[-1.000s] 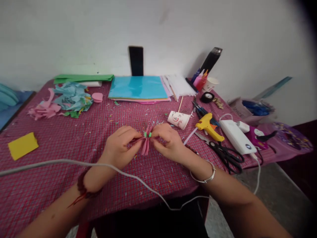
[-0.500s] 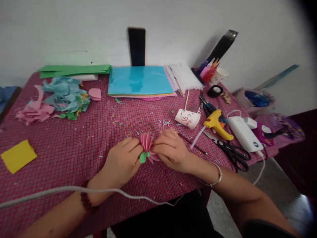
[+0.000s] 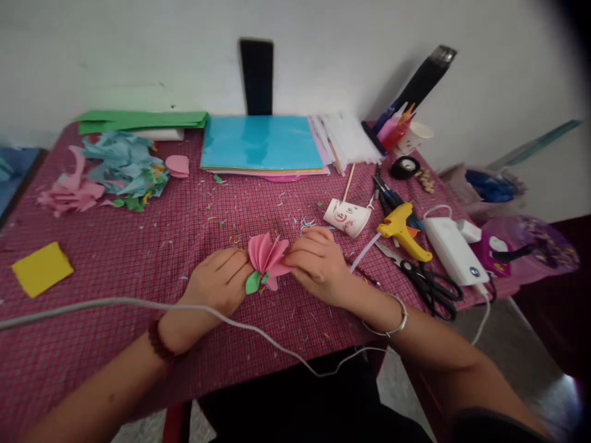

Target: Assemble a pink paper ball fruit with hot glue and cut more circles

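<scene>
A pink folded-paper flower (image 3: 266, 255) with a small green leaf (image 3: 253, 282) sits low over the red checked tablecloth (image 3: 138, 246) between my two hands. My left hand (image 3: 217, 282) pinches its lower left side by the leaf, fingers curled. The flower's right edge is held by my right hand (image 3: 317, 266), fingers closed on the petals. A bead bracelet is on my left wrist and a silver bangle (image 3: 392, 326) on my right. A grey cable (image 3: 138, 304) crosses over my left forearm.
A tipped paper cup (image 3: 347, 216), a yellow glue gun (image 3: 401, 229), black scissors (image 3: 429, 286) and a white power bank (image 3: 451, 249) lie at the right. Blue paper sheets (image 3: 261, 143), green sheets (image 3: 138, 119), paper scraps (image 3: 115, 172) and a yellow pad (image 3: 42, 267) lie behind and left.
The pleated pink strip has been fanned out into a rounded flower and turned, its green leaf now at the lower left. Both hands moved slightly nearer me.
</scene>
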Demonstrator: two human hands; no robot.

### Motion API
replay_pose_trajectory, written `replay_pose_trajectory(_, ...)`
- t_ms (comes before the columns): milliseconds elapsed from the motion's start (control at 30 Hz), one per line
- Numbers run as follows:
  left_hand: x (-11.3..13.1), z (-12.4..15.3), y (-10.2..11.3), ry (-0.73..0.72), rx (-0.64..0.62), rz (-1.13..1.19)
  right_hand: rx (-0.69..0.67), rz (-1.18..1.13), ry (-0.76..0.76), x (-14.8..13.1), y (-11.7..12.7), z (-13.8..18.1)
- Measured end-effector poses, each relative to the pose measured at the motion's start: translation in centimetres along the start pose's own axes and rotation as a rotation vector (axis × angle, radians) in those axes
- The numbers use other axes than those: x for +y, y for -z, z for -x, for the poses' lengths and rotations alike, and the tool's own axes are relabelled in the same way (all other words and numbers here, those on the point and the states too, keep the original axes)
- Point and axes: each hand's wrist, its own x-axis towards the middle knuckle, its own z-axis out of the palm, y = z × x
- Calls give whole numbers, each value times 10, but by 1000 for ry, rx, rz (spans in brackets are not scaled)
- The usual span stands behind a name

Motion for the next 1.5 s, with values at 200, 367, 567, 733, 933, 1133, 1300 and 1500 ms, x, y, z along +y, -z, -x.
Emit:
replay_pose_trajectory(200,13,-1,16,-1,106,-167,40,-438,-74,-18,19,4)
replay_pose_trajectory(367,13,-5,24,-32,118,-185,134,-383,-191,-23,23,1)
replay_pose_trajectory(567,5,-8,12,-40,153,-80,-8,81,-50,-15,25,-12)
replay_pose_trajectory(733,12,-11,0,117,214,217,-92,85,-6,-16,19,-13)
replay_pose_trajectory(933,22,-12,-2,256,196,425,-28,39,46,-16,8,-5)
replay_pose_trajectory(1133,18,-2,3,330,191,430,-30,-269,-182,-17,17,1)
replay_pose_trajectory(1300,15,1,8,317,183,340,81,-463,-367,-12,11,6)
replay_pose_trajectory(1500,13,1,1,226,169,288,-2,-337,-333,-5,8,5)
